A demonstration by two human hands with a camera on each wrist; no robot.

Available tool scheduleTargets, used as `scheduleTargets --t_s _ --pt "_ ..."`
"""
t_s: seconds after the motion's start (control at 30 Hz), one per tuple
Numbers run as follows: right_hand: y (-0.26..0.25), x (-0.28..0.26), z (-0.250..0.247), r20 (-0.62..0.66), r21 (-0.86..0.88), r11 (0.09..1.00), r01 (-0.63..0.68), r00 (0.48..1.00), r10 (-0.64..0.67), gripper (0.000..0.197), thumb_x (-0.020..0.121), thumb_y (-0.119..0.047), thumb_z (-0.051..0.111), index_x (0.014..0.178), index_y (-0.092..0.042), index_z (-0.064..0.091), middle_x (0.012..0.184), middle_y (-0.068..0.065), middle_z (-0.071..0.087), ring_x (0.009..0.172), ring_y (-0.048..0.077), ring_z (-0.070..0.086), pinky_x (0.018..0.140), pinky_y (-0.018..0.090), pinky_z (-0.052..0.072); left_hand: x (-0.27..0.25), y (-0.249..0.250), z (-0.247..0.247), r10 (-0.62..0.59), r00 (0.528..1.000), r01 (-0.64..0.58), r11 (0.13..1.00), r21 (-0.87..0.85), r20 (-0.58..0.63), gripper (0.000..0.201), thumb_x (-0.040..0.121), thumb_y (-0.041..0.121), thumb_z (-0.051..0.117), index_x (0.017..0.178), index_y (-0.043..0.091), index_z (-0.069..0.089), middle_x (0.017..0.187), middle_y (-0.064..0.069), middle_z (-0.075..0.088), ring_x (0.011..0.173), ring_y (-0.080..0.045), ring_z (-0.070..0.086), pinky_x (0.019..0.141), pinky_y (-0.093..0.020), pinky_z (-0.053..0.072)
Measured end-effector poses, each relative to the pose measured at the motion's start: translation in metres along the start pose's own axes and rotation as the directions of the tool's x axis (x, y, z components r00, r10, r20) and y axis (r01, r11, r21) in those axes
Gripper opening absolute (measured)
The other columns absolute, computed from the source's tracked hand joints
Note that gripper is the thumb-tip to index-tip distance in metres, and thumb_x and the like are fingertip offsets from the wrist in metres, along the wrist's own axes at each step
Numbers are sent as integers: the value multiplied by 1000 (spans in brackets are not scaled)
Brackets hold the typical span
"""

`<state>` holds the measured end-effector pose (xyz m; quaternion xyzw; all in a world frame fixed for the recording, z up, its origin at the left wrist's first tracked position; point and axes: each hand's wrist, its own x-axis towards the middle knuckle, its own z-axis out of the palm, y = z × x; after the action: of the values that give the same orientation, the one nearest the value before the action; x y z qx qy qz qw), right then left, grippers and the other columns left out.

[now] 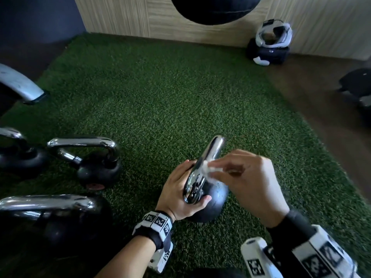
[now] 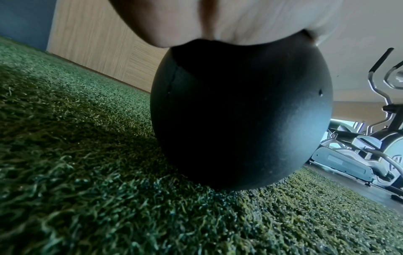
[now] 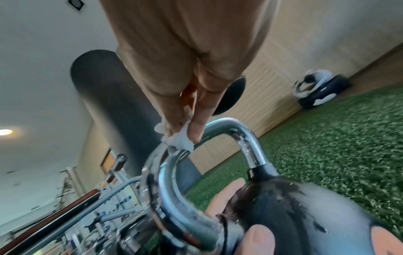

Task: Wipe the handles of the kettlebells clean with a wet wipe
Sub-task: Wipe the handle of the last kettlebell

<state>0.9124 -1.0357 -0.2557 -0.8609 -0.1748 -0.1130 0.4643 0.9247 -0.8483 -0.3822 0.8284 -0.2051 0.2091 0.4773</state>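
Observation:
A black kettlebell [image 1: 214, 199] with a chrome handle [image 1: 208, 157] stands on the green turf. My left hand [image 1: 180, 189] grips its black body just under the handle, thumb in front. My right hand [image 1: 249, 177] pinches a small crumpled white wet wipe [image 1: 208, 169] and presses it against the handle's middle. In the right wrist view the wet wipe [image 3: 179, 138] sits on top of the chrome handle [image 3: 246, 136] under my fingertips [image 3: 196, 131]. The left wrist view shows only the kettlebell's body [image 2: 240, 117] under my palm.
Three more chrome-handled kettlebells [image 1: 90, 157] [image 1: 50, 215] [image 1: 18, 151] stand at the left on the turf [image 1: 170, 97]. A black punching bag [image 1: 214, 9] hangs ahead. A headset on a dark case [image 1: 269, 45] lies by the wooden wall. An exercise machine [image 2: 370, 151] stands to the right.

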Motion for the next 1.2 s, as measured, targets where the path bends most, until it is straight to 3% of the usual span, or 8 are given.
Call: scheduleTargets --t_s 0.13,0.2,0.37,0.5,0.67,0.8,0.97,1.2 --pt "-4 6 -4 65 131 982 -133 990 125 14 74 -16 90 83 -14 80 75 -7 75 61 5 69 55 20 57 -3 0 1 -49 999 49 999 -3 17 84 68 52 81 139 52 35 141 3 58 130 -22 59 110 -50 48" --pt "1 9 -7 76 204 959 -194 980 183 16 73 -14 90 83 -12 78 83 -6 79 70 19 75 66 28 64 -5 0 0 -63 998 63 998 21 22 90 68 53 81 143 57 32 142 3 57 130 -23 58 110 -50 47" --pt "4 -8 8 311 217 925 -313 920 238 22 68 -10 94 78 -16 75 88 -1 80 79 22 78 78 38 66 0 18 -4 28 1000 -28 1000 12 10 97 71 46 76 144 69 16 131 17 60 121 -21 64 111 -44 47" --pt "12 -10 14 297 268 914 -304 929 222 26 65 -1 94 73 -14 73 84 4 80 76 21 77 73 28 63 -4 10 -3 -104 993 103 995 8 65 99 64 45 81 143 61 23 144 -7 57 132 -36 57 109 -60 46" --pt "26 -19 31 278 88 967 -240 938 207 25 62 -12 97 70 -22 76 82 -8 79 72 12 76 71 28 63 -4 9 -4 -87 993 88 996 -14 75 97 64 44 85 141 63 29 140 5 54 129 -28 59 105 -56 50" --pt "34 -24 37 294 88 964 -253 931 217 25 71 -10 93 75 -25 74 81 -8 79 70 1 73 69 14 56 -5 4 -1 -110 993 112 993 -46 41 104 62 41 88 142 67 27 141 -1 57 131 -29 58 108 -56 48" --pt "40 3 29 261 168 949 -267 940 218 22 80 -8 86 100 -15 80 94 -4 81 86 12 78 83 33 63 -5 3 1 -122 992 122 992 -9 20 95 65 52 85 141 64 28 140 -4 60 131 -26 58 110 -52 48" --pt "33 15 45 413 -95 986 -137 896 164 9 85 0 73 86 -8 77 83 2 79 72 13 74 69 38 62 -7 3 1 -100 995 101 994 -35 14 100 66 47 86 140 70 25 141 -3 60 131 -27 58 110 -53 47"
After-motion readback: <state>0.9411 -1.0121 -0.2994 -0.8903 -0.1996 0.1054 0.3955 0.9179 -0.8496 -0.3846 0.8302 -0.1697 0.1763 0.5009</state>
